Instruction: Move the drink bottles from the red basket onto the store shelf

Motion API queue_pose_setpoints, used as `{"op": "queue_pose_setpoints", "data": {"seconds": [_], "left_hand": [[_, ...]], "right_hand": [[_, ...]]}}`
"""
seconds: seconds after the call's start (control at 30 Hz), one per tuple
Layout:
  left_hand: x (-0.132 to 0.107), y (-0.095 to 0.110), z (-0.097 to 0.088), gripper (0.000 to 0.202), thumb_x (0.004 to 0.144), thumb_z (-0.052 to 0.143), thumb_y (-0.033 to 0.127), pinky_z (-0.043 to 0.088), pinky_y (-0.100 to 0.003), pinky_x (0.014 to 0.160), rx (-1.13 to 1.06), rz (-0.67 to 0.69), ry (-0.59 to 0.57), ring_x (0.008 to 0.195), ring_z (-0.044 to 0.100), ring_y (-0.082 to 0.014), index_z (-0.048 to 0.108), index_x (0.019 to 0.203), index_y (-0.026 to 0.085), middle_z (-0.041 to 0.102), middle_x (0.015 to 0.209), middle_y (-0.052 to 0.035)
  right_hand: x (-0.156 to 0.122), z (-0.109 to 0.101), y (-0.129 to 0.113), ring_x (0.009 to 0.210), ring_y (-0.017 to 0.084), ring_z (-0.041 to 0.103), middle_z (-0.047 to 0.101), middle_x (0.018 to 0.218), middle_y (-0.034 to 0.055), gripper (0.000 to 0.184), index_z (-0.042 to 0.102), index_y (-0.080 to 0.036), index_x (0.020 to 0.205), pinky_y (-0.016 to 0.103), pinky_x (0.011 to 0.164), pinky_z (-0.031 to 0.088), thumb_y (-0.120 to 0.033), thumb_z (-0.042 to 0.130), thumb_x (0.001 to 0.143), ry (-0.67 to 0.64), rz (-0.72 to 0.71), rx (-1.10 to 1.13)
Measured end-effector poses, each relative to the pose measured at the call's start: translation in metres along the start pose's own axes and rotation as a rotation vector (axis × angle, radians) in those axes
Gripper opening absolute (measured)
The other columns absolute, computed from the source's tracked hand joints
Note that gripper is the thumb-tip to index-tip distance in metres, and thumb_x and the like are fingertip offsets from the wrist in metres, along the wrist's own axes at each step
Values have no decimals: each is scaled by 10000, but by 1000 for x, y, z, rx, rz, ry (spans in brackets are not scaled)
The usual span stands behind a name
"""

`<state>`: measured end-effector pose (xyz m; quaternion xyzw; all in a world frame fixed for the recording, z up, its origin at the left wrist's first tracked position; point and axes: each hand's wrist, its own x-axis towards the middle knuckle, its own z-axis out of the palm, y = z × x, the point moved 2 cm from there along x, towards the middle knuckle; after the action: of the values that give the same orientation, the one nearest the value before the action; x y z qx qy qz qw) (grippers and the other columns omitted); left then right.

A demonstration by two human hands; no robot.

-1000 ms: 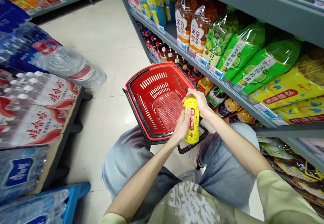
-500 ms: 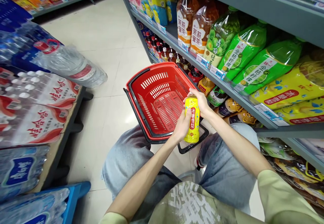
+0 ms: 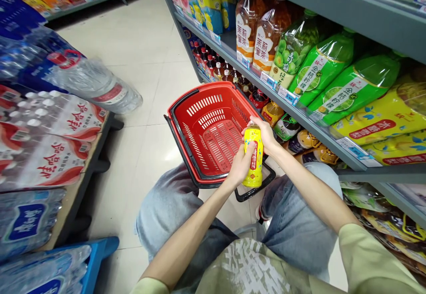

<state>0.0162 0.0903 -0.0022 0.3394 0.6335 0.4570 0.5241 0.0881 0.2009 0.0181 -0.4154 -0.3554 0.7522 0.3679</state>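
A yellow drink bottle (image 3: 254, 170) with a red label is gripped between both my hands, over the near right rim of a red shopping basket. My left hand (image 3: 240, 163) wraps round its left side, the thumb lying across the label. At the bottle's upper end my right hand (image 3: 264, 135) is closed round the neck; the cap is hidden by the fingers. The basket (image 3: 178, 141) stands on the floor in front of my knees, with slotted walls and a black handle folded down. No goods show in it.
On the right, a grey shelf (image 3: 353, 163) holds large tea bottles (image 3: 262, 41) and green drink bottles (image 3: 339, 94). Small bottles (image 3: 218, 71) stand beneath. To the left are shrink-wrapped water packs (image 3: 49, 163) on a pallet and a large water bottle (image 3: 103, 88). Tiled floor (image 3: 143, 72) lies between.
My left thumb has moved slightly across the label and covers more of it. The bottle stays in both hands, and the view has shifted a little.
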Motion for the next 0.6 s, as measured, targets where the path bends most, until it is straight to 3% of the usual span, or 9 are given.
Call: {"op": "queue_pose_setpoints", "data": {"seconds": [0.17,0.3,0.6], "left_hand": [[0,5,0,577,895,554,659,516,-363,852,158,68,11,1000,689,-272,575,1214,178,727,1098,-115],[0,8,2,586,801,719,574,521,-356,826,221,72,13,974,695,-270,545,1199,180,730,1090,-110],[0,4,2,623,804,700,629,517,-371,864,98,94,-19,1010,678,-271,553,1206,176,709,1127,-117]], "right_hand": [[1,-1,-4,462,186,632,668,570,22,438,556,-200,690,279,460,501,-592,749,681,43,-28,12],[1,-1,-6,460,188,630,658,560,18,471,540,-205,705,292,471,517,-631,742,695,62,-57,1],[-1,-1,-6,460,180,626,666,578,24,469,538,-204,714,287,476,506,-630,736,715,46,-57,-28]]}}
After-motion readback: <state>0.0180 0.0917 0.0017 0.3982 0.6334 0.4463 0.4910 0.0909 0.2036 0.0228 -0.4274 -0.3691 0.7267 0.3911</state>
